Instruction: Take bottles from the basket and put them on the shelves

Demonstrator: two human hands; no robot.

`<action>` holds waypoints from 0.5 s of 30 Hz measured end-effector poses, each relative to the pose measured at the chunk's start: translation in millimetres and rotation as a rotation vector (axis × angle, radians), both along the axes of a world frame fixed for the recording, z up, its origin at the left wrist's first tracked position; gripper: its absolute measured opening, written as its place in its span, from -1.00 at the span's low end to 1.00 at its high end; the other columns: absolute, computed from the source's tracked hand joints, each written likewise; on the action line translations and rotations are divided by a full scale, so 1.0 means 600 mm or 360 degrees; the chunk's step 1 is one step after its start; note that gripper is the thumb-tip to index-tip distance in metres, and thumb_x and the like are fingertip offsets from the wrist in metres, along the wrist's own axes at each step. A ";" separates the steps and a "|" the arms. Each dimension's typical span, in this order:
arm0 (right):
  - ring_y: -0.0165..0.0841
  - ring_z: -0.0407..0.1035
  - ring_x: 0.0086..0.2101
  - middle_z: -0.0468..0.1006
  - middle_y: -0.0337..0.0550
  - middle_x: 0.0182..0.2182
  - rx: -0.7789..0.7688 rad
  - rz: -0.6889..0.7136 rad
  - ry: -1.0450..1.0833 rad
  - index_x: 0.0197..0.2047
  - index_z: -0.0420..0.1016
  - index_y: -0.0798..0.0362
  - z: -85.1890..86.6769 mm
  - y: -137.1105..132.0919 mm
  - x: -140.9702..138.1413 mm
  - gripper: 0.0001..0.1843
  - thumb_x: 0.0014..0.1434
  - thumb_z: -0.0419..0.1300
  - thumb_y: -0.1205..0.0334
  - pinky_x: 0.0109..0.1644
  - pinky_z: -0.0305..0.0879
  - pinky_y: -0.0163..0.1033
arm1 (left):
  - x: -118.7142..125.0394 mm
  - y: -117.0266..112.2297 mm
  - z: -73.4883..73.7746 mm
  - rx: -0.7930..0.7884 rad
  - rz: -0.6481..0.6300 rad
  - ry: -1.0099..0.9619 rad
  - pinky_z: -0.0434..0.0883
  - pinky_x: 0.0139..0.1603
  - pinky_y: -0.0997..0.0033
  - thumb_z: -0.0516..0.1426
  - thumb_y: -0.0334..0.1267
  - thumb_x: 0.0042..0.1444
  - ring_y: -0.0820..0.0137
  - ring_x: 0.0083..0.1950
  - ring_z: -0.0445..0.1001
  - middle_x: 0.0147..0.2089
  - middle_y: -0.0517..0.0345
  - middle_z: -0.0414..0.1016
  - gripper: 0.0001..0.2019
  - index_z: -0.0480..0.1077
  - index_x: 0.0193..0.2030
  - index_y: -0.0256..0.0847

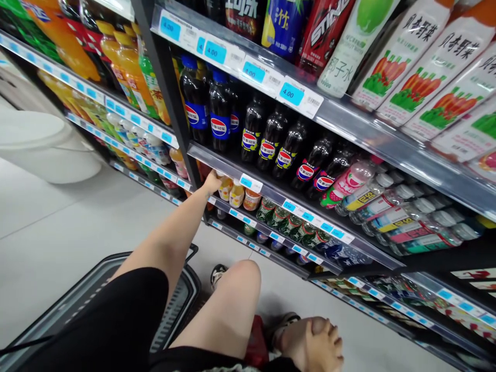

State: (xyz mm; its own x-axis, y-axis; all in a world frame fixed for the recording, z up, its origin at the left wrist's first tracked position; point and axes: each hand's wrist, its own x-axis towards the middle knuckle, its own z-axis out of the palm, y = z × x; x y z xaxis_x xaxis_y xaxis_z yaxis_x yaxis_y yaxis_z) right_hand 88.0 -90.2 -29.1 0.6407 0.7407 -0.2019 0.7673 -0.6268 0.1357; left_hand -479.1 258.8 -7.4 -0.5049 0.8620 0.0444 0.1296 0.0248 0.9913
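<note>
My left hand (212, 182) reaches out on a bare arm to the low shelf, just under the cola row. It touches the small orange drink bottles (226, 188) at the shelf's left end, and its fingers are hidden behind the shelf edge. My right hand (321, 345) rests low by my leg at the bottom of the view, fingers loosely curled together, with nothing visible in it. My bare knee (242, 279) is bent up between the two hands.
A dark grey shopping basket (83, 302) sits on the pale floor at lower left. Tiered drink shelves fill the view: dark cola bottles (271, 142), green bottles (294, 225), clear water bottles (391, 212), and blue price tags (291, 94). A white round tub (42, 144) stands at far left.
</note>
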 end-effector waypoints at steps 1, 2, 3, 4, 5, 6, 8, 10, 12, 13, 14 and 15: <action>0.02 0.15 0.30 0.03 0.11 0.39 0.0004 -0.0025 -0.0034 0.43 0.21 -0.04 0.003 0.000 -0.001 -0.12 0.21 -0.19 -0.33 0.23 0.27 0.27 | 0.007 0.002 -0.002 0.0005 -0.0047 -0.0037 0.44 0.24 0.04 0.38 -0.12 -0.11 0.07 0.13 0.52 0.16 -0.33 0.50 -0.35 0.30 0.09 -0.34; -0.02 0.16 0.29 0.04 0.08 0.40 0.0003 -0.0036 -0.0057 0.42 0.22 -0.06 0.007 0.000 -0.003 -0.14 0.21 -0.16 -0.33 0.26 0.27 0.24 | 0.013 0.004 -0.004 0.0006 -0.0088 -0.0059 0.45 0.24 0.03 0.38 -0.14 -0.11 0.08 0.13 0.52 0.16 -0.35 0.50 -0.34 0.29 0.11 -0.36; -0.04 0.16 0.29 0.05 0.07 0.39 -0.0004 -0.0036 -0.0068 0.41 0.24 -0.07 0.010 0.001 -0.004 -0.16 0.21 -0.13 -0.32 0.28 0.27 0.22 | 0.018 0.005 -0.006 0.0002 -0.0117 -0.0068 0.44 0.26 0.02 0.38 -0.17 -0.11 0.07 0.14 0.51 0.18 -0.37 0.48 -0.32 0.28 0.13 -0.39; -0.05 0.16 0.28 0.06 0.06 0.39 -0.0016 -0.0027 -0.0062 0.41 0.24 -0.06 0.013 0.001 -0.005 -0.17 0.21 -0.11 -0.32 0.29 0.26 0.21 | 0.021 0.005 -0.008 -0.0005 -0.0135 -0.0064 0.41 0.29 0.01 0.38 -0.19 -0.11 0.06 0.17 0.50 0.20 -0.40 0.46 -0.28 0.26 0.17 -0.42; -0.06 0.14 0.28 0.06 0.04 0.38 -0.0030 -0.0025 -0.0053 0.41 0.24 -0.06 0.016 0.002 -0.005 -0.17 0.21 -0.10 -0.33 0.30 0.25 0.21 | 0.022 0.002 -0.011 -0.0012 -0.0139 -0.0052 0.36 0.34 0.00 0.38 -0.22 -0.12 0.04 0.23 0.47 0.24 -0.42 0.43 -0.24 0.24 0.21 -0.45; -0.06 0.12 0.30 0.06 0.01 0.39 -0.0049 -0.0029 -0.0043 0.41 0.22 -0.06 0.018 0.003 -0.005 -0.16 0.21 -0.09 -0.33 0.31 0.24 0.21 | 0.022 -0.004 -0.014 -0.0021 -0.0132 -0.0036 0.29 0.41 0.00 0.39 -0.25 -0.12 0.01 0.30 0.41 0.30 -0.45 0.37 -0.18 0.20 0.27 -0.49; -0.06 0.07 0.32 0.03 -0.02 0.40 -0.0094 -0.0045 -0.0022 0.44 0.17 -0.06 0.020 0.005 -0.001 -0.16 0.22 -0.07 -0.32 0.33 0.22 0.22 | 0.019 -0.029 -0.025 -0.0049 -0.0076 0.0026 0.11 0.52 0.02 0.38 -0.31 -0.09 -0.04 0.46 0.21 0.43 -0.50 0.18 -0.10 0.13 0.37 -0.53; -0.05 0.05 0.32 0.02 0.00 0.39 -0.0137 -0.0048 0.0002 0.46 0.12 -0.05 0.020 0.006 0.003 -0.15 0.23 -0.07 -0.30 0.34 0.20 0.23 | 0.015 -0.076 -0.041 -0.0073 0.0010 0.0109 -0.06 0.58 0.03 0.35 -0.33 -0.02 -0.05 0.57 -0.01 0.54 -0.46 -0.03 -0.07 0.07 0.45 -0.50; -0.05 0.04 0.31 0.02 0.03 0.38 -0.0174 -0.0048 0.0023 0.46 0.10 -0.03 0.021 0.007 0.010 -0.14 0.23 -0.09 -0.30 0.35 0.18 0.24 | 0.011 -0.148 -0.064 -0.0138 0.0060 0.0180 -0.07 0.58 0.00 0.30 -0.32 0.09 -0.04 0.58 -0.06 0.56 -0.39 -0.08 -0.13 0.06 0.49 -0.44; -0.04 0.04 0.31 0.02 0.04 0.38 -0.0186 -0.0052 0.0031 0.46 0.09 -0.03 0.022 0.006 0.013 -0.14 0.23 -0.09 -0.30 0.36 0.17 0.25 | 0.010 -0.194 -0.079 -0.0201 0.0064 0.0194 -0.02 0.56 -0.02 0.27 -0.30 0.14 -0.03 0.57 -0.01 0.55 -0.36 -0.02 -0.19 0.08 0.49 -0.41; -0.03 0.04 0.32 0.03 0.04 0.38 -0.0191 -0.0058 0.0033 0.47 0.08 -0.03 0.023 0.005 0.018 -0.13 0.23 -0.09 -0.31 0.37 0.17 0.25 | 0.009 -0.245 -0.094 -0.0286 0.0062 0.0189 0.05 0.54 -0.02 0.25 -0.28 0.17 -0.02 0.54 0.07 0.52 -0.33 0.06 -0.25 0.13 0.47 -0.38; -0.02 0.03 0.32 0.03 0.04 0.38 -0.0191 -0.0062 0.0033 0.47 0.07 -0.03 0.024 0.003 0.023 -0.13 0.22 -0.08 -0.31 0.38 0.16 0.25 | 0.008 -0.302 -0.110 -0.0393 0.0064 0.0176 0.12 0.50 -0.02 0.24 -0.26 0.18 -0.01 0.50 0.15 0.48 -0.30 0.16 -0.31 0.21 0.43 -0.35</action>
